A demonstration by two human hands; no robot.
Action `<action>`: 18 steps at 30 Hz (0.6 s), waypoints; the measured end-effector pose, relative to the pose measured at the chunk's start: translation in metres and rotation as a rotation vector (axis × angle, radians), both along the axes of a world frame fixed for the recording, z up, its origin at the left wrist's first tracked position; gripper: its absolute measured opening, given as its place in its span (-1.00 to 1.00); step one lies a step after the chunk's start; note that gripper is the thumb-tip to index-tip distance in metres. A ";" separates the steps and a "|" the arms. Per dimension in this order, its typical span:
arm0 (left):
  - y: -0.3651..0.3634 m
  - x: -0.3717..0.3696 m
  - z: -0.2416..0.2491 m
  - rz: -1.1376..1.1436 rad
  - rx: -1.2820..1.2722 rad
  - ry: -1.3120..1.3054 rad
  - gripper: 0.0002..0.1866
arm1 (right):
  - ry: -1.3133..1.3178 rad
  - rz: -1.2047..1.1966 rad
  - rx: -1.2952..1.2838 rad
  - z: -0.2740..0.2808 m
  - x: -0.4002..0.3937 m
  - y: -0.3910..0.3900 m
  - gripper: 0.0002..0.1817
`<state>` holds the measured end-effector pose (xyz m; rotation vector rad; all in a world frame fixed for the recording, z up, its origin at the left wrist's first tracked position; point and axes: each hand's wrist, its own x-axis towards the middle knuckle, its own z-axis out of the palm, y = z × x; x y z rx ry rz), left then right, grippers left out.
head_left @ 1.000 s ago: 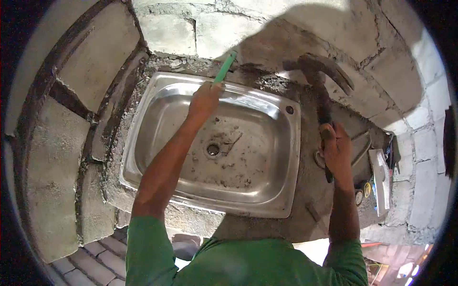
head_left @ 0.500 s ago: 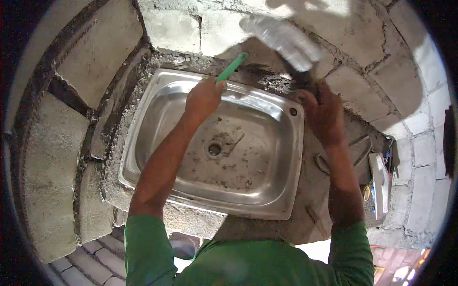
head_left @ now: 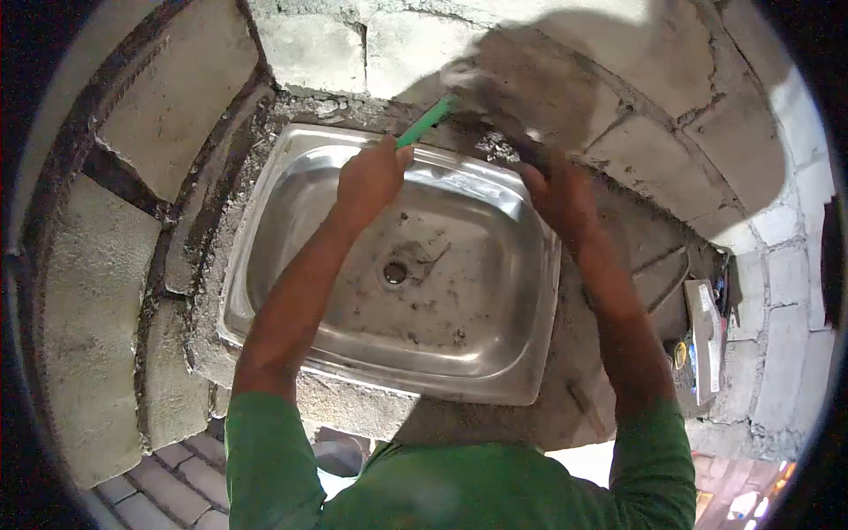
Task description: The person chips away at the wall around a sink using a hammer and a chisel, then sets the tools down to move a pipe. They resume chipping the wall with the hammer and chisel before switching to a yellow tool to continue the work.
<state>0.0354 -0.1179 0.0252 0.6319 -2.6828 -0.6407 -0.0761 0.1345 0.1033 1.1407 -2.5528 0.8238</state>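
Observation:
My left hand (head_left: 371, 179) is closed around a green chisel (head_left: 426, 122), above the back rim of a stainless steel sink (head_left: 544, 353). The chisel slants up and away toward the block wall, its far end over the rough mortar behind the sink. My right hand (head_left: 563, 196) grips a hammer (head_left: 508, 108) by its dark handle near the sink's back right corner. The hammer's head is smeared by motion, close to the chisel's far end. Grit and small crumbs lie in the basin around the drain hole (head_left: 395, 273).
Block walls (head_left: 309, 53) rise behind and on both sides. Along the back edge runs broken mortar (head_left: 336, 112). On the ledge to the right lie a curved dark strip (head_left: 667, 287), a white flat piece (head_left: 704, 340) and a yellow roll (head_left: 680, 355).
The hammer has swung down from its raised, bright position toward the chisel. My right hand has moved left and slightly down; my left hand has shifted only a little.

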 end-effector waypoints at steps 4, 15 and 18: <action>-0.003 -0.005 0.019 -0.015 -0.061 0.052 -0.68 | -0.018 -0.076 0.117 0.010 -0.022 -0.018 -0.52; -0.028 -0.009 -0.060 -0.076 0.244 0.252 -0.50 | -0.118 0.015 -0.160 0.061 0.037 -0.016 -0.56; 0.010 0.005 -0.041 0.151 1.216 0.081 -0.48 | -0.082 0.057 -0.098 0.040 0.029 -0.009 -0.60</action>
